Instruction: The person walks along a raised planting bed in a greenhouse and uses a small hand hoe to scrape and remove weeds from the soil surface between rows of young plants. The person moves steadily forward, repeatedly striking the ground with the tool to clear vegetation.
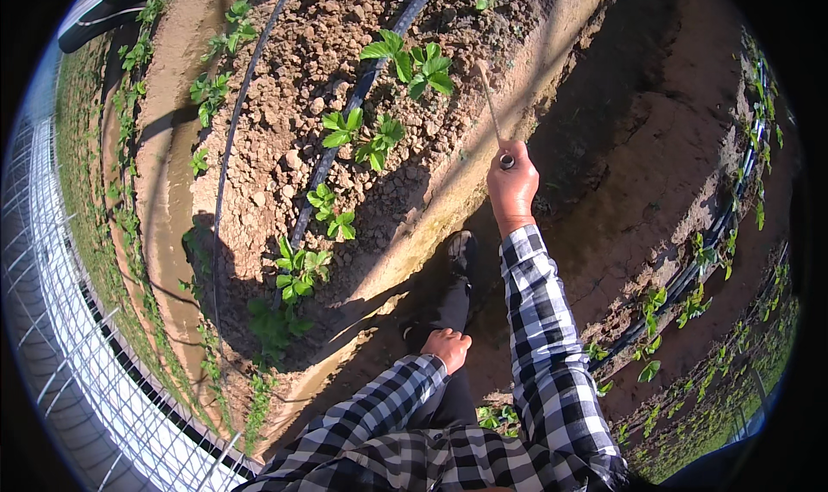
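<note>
My right hand (513, 180) is closed around the handle of a thin-shafted hand tool (491, 104). The round end of its handle shows above my fist. The tool reaches away to the edge of the raised soil bed (394, 214), where its tip meets the soil; the shape of the working end is unclear. My left hand (447, 349) is curled into a fist over my leg, and nothing shows in it. Left of the tool's tip grows a leafy young plant (430, 71), strawberry-like. More such plants (372, 139) follow the bed towards me.
A black drip line (323, 162) runs among the plants, and a second hose (242, 97) lies further left. My shoe (461, 249) stands in the furrow (601, 188) beside the bed. On the right is another planted row with hoses (702, 265). Wire mesh (71, 369) borders the left.
</note>
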Tool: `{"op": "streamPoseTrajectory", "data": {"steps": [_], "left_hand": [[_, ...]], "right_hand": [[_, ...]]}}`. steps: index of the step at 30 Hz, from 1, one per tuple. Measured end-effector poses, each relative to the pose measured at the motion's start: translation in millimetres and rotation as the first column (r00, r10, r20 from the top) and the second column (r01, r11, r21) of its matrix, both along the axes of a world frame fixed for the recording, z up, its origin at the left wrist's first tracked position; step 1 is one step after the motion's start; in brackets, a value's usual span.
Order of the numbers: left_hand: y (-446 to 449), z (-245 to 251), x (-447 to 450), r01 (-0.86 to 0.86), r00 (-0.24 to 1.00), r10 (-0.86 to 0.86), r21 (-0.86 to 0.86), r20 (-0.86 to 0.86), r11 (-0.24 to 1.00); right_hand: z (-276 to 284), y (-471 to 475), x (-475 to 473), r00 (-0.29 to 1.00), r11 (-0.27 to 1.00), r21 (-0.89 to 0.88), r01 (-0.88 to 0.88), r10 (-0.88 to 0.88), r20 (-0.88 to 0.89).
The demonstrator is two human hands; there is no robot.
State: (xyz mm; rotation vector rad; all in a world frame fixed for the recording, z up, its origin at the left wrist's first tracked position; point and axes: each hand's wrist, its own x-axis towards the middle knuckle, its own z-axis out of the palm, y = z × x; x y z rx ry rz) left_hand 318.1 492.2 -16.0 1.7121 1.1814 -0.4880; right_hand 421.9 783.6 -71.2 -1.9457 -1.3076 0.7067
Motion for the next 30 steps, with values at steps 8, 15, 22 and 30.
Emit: {"op": "streamPoseTrajectory", "data": {"steps": [8, 15, 22, 30], "left_hand": [[-1.3, -1.9, 0.0, 0.061, 0.996, -0.062, 0.022, 0.063, 0.998], [3.1, 4.5, -12.6, -0.002, 1.000, 0.001, 0.049, 0.018, 0.999], [8.3, -0.5, -15.0, -0.040, 0.998, 0.031, 0.158, 0.060, 0.987], [9.8, -2.0, -14.5, -0.063, 0.997, 0.053, 0.160, 0.063, 0.985]], "right_hand": [[-1.4, -12.5, 27.3, 0.923, 0.990, -0.127, 0.054, -0.098, -0.371], [8.8, -5.2, 23.4, 0.998, 0.998, 0.050, 0.043, -0.045, 0.038], [2.2, 68.5, 22.2, 0.817, 0.959, -0.138, 0.245, -0.282, -0.504], [-5.4, 64.6, 33.2, 0.985, 0.991, 0.074, 0.113, -0.121, 0.121]]}}
